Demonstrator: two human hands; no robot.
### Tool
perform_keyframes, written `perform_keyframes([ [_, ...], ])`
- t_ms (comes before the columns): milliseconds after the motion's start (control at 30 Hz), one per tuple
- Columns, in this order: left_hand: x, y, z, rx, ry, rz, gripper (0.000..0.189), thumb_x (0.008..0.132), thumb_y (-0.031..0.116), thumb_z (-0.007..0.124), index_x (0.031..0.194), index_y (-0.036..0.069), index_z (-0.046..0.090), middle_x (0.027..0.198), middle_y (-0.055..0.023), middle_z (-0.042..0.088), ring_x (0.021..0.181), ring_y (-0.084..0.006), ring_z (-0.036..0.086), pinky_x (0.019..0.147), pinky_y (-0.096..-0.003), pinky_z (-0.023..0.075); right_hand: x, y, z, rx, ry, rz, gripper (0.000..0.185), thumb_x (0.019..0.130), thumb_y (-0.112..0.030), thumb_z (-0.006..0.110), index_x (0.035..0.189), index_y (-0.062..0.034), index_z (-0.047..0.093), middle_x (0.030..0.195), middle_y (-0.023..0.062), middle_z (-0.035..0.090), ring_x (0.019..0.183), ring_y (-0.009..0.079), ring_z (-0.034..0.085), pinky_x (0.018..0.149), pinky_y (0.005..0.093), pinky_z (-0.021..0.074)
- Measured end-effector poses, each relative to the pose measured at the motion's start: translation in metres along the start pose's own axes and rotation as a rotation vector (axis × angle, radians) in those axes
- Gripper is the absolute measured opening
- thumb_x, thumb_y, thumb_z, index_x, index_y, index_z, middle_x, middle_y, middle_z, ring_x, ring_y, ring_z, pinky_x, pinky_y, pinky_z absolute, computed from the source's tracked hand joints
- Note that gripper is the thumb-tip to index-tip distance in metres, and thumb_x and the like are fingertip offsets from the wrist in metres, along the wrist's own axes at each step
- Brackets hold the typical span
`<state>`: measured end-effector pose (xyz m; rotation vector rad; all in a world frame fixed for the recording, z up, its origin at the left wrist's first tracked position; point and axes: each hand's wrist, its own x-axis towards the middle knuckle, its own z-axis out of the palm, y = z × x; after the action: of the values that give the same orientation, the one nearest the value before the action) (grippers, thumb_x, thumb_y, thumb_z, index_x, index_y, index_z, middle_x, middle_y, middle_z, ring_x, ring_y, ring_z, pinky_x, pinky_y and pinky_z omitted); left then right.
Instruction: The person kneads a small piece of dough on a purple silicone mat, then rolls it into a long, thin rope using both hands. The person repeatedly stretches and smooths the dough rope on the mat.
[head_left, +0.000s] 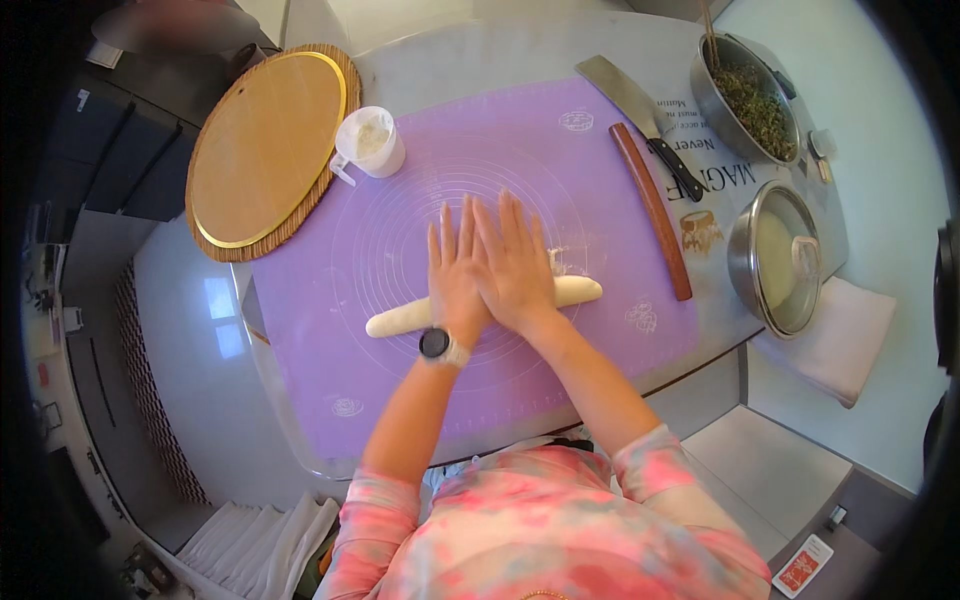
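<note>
A long pale roll of dough (397, 319) lies on a purple silicone baking mat (300, 360). Flat across its middle rest my left hand (456, 285), with a watch on the wrist, and my right hand (514, 270). Their palms overlap slightly and the fingers point away from me, nearly straight. Both ends of the dough stick out past the hands; the part beneath them is hidden. A little loose flour (559, 261) is by the right hand. A wooden rolling pin (651, 214) lies at the mat's right side.
A plastic measuring cup with flour (373, 146) stands beside a round board (266, 150) at the upper left. Right of the mat are a cleaver (619, 86), a metal bowl of chopped greens (750, 105) with chopsticks, another metal bowl (776, 259) and a folded cloth (847, 337).
</note>
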<state>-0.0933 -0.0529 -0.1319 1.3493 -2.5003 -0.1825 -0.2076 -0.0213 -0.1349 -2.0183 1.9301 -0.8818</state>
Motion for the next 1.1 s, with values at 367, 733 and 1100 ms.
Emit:
perform_keyframes([
  [367,-0.073,-0.003,-0.022,-0.102,-0.188,0.063,0.059,0.112,0.044,0.041,0.164,0.017,0.043,0.173,-0.0131,0.034,0.16,-0.0466,0.023,0.128,-0.0688,0.0135,-0.076,0.003,-0.029,-0.199,-0.2,0.046,0.085,0.101,-0.077,0.031,0.168,-0.0251,0.037,0.17,0.0216,0.035,0.156,0.0453,0.034,0.126,0.065,0.0204],
  [733,-0.082,-0.021,-0.04,0.048,-0.268,0.037,0.064,0.111,0.052,0.038,0.167,0.021,0.038,0.173,-0.0087,0.036,0.159,-0.0452,0.025,0.129,-0.065,0.0155,-0.058,0.03,-0.048,-0.216,-0.173,0.054,0.078,0.104,-0.07,0.039,0.167,-0.0243,0.038,0.173,0.0208,0.029,0.155,0.047,0.033,0.127,0.0643,0.0206],
  [1100,-0.032,-0.085,-0.031,0.085,-0.029,-0.073,0.065,0.107,0.036,0.047,0.167,0.014,0.038,0.173,-0.0163,0.034,0.159,-0.049,0.023,0.129,-0.0644,0.0129,0.032,0.075,-0.041,-0.393,-0.03,-0.013,0.07,0.109,-0.063,0.037,0.167,-0.0256,0.036,0.174,0.0175,0.027,0.159,0.041,0.028,0.131,0.0587,0.0176],
])
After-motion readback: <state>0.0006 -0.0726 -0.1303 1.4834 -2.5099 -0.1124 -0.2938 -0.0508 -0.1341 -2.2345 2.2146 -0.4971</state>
